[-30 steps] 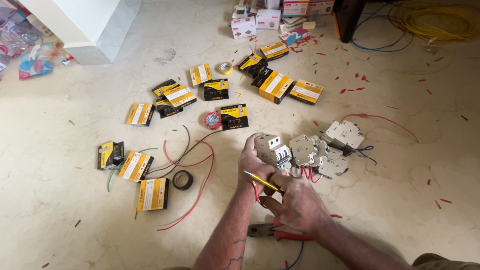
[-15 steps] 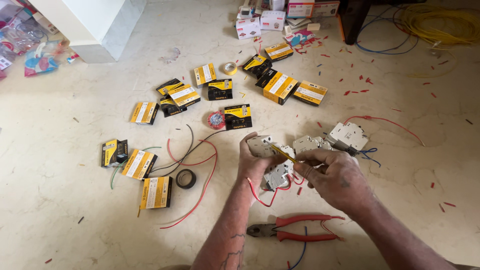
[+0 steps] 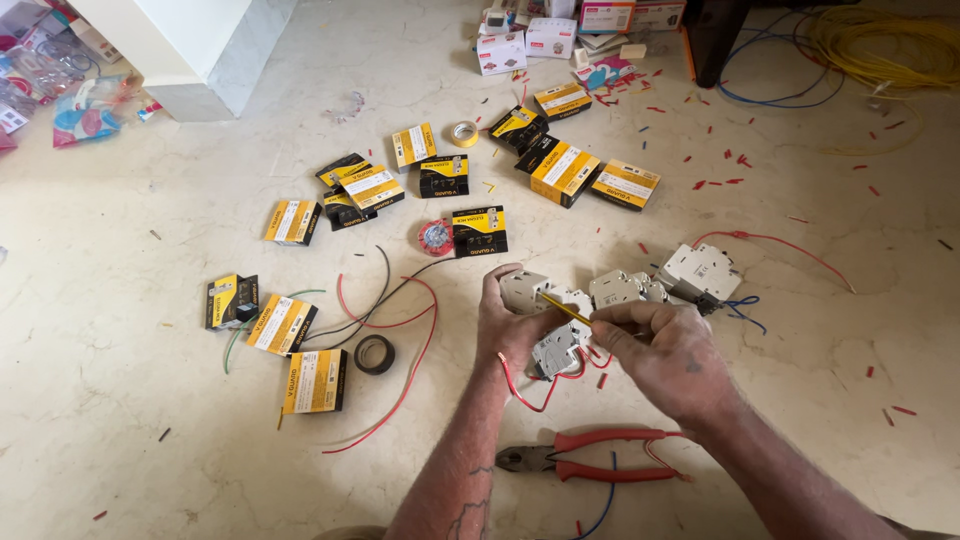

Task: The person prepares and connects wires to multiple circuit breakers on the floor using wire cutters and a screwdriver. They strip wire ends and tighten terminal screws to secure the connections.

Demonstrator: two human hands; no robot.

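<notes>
We see two hands over floor. Left hand (image 3: 508,322) grips white breaker (image 3: 556,350), held just above floor; right hand (image 3: 665,350) pinches yellow screwdriver (image 3: 563,307), tip at breaker. More breakers (image 3: 700,270) beside — count unclear, partly hidden. About twelve yellow-black boxes (image 3: 565,170). Three tape rolls (image 3: 374,354). One red pliers (image 3: 590,460). Boxes at top edge cut off.

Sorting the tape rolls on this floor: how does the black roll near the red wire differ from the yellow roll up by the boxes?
The black tape roll is dark and looks wider across; the yellow tape roll is pale yellow and looks smaller, though it lies farther from the camera. The black one lies beside the loop of red wire, close to the left hand; the yellow one lies among the yellow-and-black boxes. Both lie flat on the floor, untouched.
</notes>
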